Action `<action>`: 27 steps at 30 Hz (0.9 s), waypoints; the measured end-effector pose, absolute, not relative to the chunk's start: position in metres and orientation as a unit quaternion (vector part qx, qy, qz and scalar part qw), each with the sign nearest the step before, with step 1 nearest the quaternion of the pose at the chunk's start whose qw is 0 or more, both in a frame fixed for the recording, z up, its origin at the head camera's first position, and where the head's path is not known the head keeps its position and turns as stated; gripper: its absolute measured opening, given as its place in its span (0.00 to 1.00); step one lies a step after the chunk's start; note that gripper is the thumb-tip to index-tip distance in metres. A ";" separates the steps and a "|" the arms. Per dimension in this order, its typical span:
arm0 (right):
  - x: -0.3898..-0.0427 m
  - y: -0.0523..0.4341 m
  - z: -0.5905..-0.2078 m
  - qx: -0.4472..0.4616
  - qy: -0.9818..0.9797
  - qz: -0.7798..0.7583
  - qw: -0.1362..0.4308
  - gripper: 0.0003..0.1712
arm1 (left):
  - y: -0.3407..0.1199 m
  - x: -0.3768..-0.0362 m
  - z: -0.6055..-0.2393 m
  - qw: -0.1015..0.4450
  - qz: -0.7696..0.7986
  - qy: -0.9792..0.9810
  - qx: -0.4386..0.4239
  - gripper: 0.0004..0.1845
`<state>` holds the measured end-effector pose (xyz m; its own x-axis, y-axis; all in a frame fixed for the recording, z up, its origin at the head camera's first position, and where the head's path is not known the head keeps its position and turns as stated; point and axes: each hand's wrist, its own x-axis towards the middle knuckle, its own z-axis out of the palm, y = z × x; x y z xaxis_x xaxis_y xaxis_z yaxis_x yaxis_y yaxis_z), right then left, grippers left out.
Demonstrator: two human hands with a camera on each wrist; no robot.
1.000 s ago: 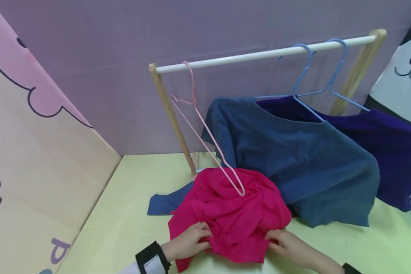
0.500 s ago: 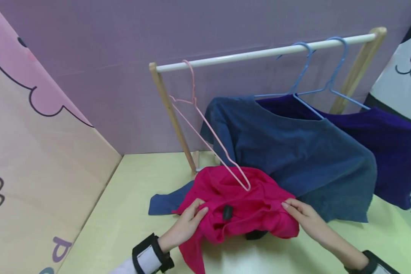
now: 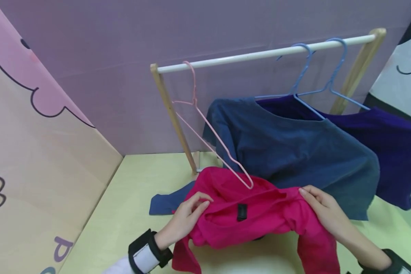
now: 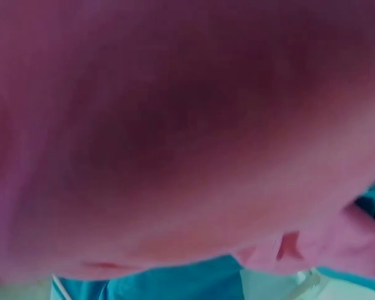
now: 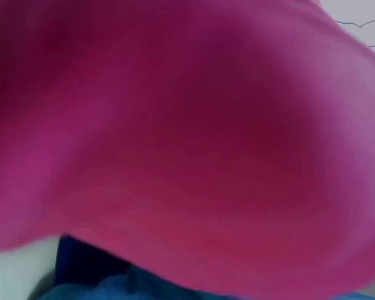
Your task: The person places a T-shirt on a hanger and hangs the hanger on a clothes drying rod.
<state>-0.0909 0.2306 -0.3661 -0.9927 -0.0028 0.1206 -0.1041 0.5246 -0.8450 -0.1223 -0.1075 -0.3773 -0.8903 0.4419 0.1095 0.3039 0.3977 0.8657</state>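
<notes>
A bright pink-red shirt (image 3: pixel 233 228) is spread between both hands in the head view, its neckline turned up and a black label (image 3: pixel 242 212) showing inside. My left hand (image 3: pixel 188 215) holds the cloth at the left shoulder with bent fingers and thumb. At the other shoulder my right hand (image 3: pixel 323 207) pinches the fabric, and a sleeve hangs below it. A bare pink hanger (image 3: pixel 222 142) hangs from the rail just behind, its low end overlapping the shirt. In the left wrist view the shirt (image 4: pixel 194 187) fills most of the picture; pink cloth (image 5: pixel 200 156) does likewise in the right wrist view.
A white rail (image 3: pixel 246 57) on wooden posts stands at the back. Blue hangers (image 3: pixel 305 70) carry a blue-grey shirt (image 3: pixel 311 152) and a dark purple garment (image 3: pixel 397 152) at right. Blue cloth (image 3: pixel 169 201) lies on the yellow table (image 3: pixel 123 228). Printed walls (image 3: pixel 48 152) enclose it.
From bunched on the table, the pink-red shirt has been lifted and opened out, exposing the neckline label. My right hand has moved up and to the right; my left hand has moved up slightly.
</notes>
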 end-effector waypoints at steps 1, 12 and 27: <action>-0.091 0.232 -0.366 0.028 -0.874 0.482 0.053 0.16 | -0.109 -0.123 -0.376 0.070 0.498 0.833 0.232 0.08; -0.103 0.244 -0.372 0.014 -0.889 0.458 0.016 0.20 | -0.121 -0.126 -0.373 0.148 0.491 0.817 0.263 0.20; -0.121 0.243 -0.380 0.057 -0.903 0.424 0.040 0.14 | -0.120 -0.129 -0.367 0.039 0.511 0.825 0.239 0.07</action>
<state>-0.1206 0.2434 -0.3800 -0.9904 -0.0687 0.1202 -0.1363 0.6333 -0.7618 -0.1289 -0.1198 -0.3665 -0.8829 0.4339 0.1793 0.3535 0.3630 0.8621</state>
